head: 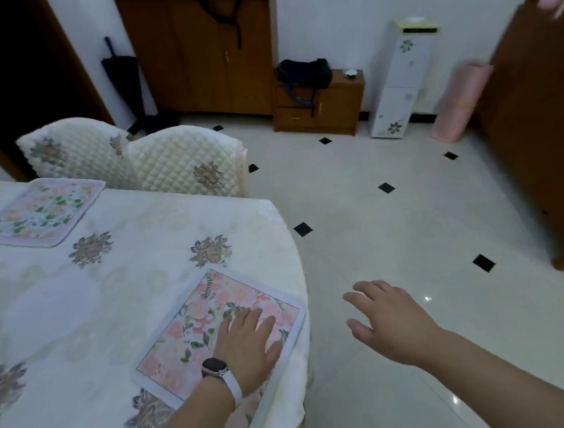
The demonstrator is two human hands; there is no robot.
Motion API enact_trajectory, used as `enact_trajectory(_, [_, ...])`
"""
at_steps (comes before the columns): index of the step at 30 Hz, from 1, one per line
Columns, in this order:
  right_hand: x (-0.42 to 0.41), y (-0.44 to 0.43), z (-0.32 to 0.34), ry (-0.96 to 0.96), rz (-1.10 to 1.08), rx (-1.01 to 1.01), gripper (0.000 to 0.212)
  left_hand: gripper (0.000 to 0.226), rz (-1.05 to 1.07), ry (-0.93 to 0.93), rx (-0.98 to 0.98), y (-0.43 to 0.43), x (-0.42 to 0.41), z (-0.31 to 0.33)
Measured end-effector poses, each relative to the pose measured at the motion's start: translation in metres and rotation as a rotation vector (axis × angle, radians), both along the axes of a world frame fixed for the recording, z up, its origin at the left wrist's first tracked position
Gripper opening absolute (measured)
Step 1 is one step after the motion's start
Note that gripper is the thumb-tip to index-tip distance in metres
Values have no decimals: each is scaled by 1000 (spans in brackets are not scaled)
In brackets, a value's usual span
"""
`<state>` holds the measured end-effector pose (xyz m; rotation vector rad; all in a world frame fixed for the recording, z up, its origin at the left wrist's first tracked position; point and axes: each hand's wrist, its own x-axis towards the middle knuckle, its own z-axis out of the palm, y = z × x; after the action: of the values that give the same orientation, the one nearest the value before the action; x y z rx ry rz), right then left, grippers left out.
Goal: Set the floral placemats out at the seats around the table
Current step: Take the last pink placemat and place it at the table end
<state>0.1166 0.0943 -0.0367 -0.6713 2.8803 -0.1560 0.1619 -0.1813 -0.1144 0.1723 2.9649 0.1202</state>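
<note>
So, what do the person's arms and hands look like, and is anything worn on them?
Both forearms are bare, with no sleeves in view. The left hand has a smartwatch at the wrist, with a dark rectangular face and a white strap. The right hand wears nothing: no glove, and no ring shows on the fingers.
</note>
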Motion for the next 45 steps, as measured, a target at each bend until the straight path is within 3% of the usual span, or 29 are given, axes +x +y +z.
enact_trajectory(6, [-65, -53, -36, -119, 257, -1, 51, 51, 222, -206, -44, -27, -10, -22])
enact_trajectory(11, [-117, -98, -73, -173, 505, 13, 49, 47, 463, -260, -65, -42, -4, -33])
enact_trajectory(14, [-145, -114, -88, -224, 635, 21, 48, 51, 721, -280, -29, -40, 11, -33])
enact_trajectory(18, [-179, -124, -106, -300, 756, 42, 49, 39, 1041, -396, 44, -22, 31, -37])
enact_trajectory(22, [-199, -134, -123, -400, 764, 47, 44, 42, 1394, -362, 246, 7, 37, -39])
enact_trajectory(29, [-189, -145, -141, -365, 865, 85, 42, 49, 1756, -214, 490, 39, 39, -45])
enact_trajectory(32, [-182, -152, -137, -469, 767, 38, 48, 47, 1781, -183, 471, 41, 42, -49])
enact_trajectory(36, [-184, -166, -128, -835, 339, -201, 62, 41, 1834, -131, 519, 34, 42, -49])
enact_trajectory(40, [-187, -167, -116, -906, 210, -310, 56, 38, 1838, -121, 525, 28, 46, -48])
enact_trajectory(45, [-179, -159, -110, -852, 188, -258, 35, 51, 1912, 42, 813, 24, 46, -39])
